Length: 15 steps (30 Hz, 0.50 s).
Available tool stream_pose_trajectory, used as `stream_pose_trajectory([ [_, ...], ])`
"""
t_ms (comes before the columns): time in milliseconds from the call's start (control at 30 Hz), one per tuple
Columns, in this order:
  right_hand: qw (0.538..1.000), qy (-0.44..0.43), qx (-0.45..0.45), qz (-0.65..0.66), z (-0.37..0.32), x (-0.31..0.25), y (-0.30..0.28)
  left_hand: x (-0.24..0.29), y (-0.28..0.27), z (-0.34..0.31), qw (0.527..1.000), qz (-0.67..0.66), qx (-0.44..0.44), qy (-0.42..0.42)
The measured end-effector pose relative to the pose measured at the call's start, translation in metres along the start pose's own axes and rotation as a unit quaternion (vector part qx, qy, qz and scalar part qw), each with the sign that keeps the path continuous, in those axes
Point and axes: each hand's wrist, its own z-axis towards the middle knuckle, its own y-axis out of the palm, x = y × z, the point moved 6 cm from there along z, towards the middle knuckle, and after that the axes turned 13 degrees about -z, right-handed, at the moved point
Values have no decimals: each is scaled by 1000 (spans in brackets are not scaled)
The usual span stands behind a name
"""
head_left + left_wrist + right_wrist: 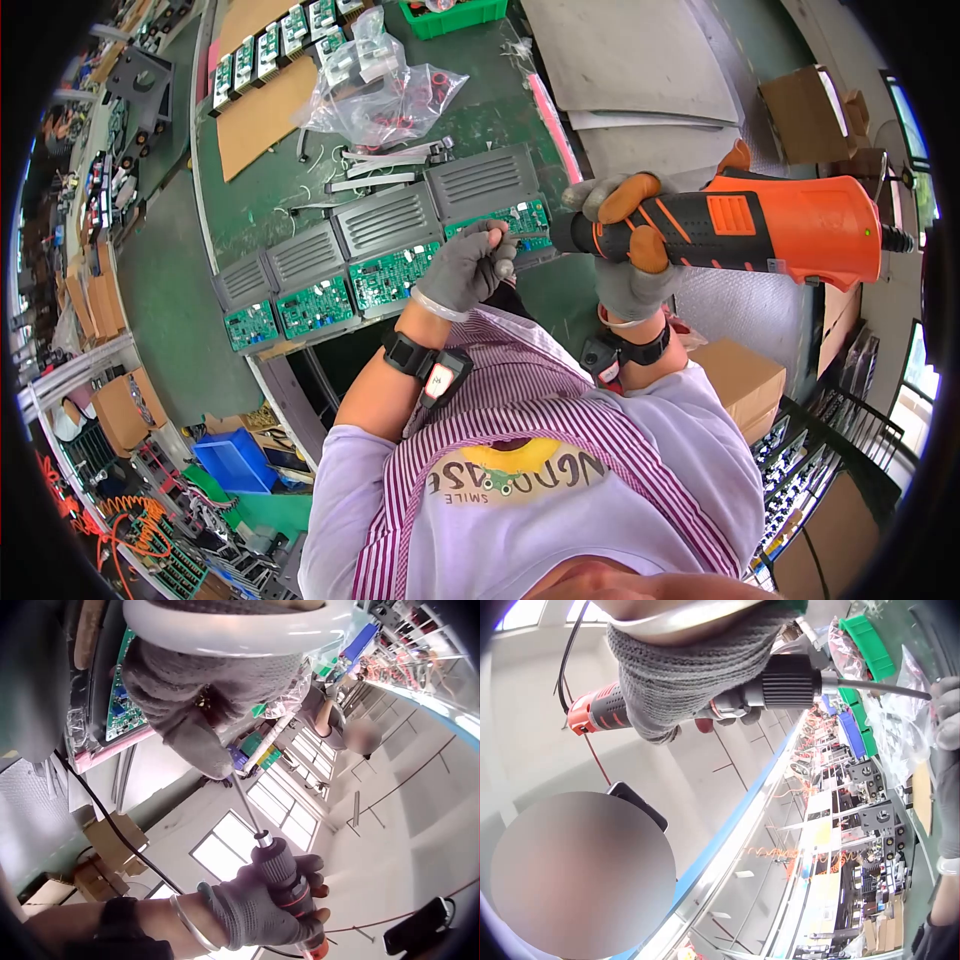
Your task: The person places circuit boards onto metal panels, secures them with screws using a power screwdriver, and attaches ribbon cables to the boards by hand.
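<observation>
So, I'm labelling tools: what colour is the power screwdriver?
Orange and black; the power screwdriver shows best in the head view.

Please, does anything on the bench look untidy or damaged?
No damage stands out. Beyond the neat row of circuit boards, though, the flat grey cables lie scattered, and the clear plastic bag is crumpled.
</observation>
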Motion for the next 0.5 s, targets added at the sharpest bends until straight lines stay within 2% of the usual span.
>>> stream_pose_trajectory([
  [67, 1000, 2, 2, 10, -1, 1, 1, -4, -2, -1, 999, -35, -24, -34],
  [167, 1000, 7, 4, 24, -3, 1, 4, -7, 0, -5, 998, -34, -47, -40],
  [267, 1000, 0, -8, 25, -2, -4, 10, -6, 4, -12, 999, 37, 5, -12],
  [367, 1000, 2, -7, 27, -4, -4, 11, -8, 1, -6, 1000, 1, -12, 16],
  [500, 999, -10, -15, 37, -5, -4, 12, -9, -8, -7, 999, -9, -37, -1],
])
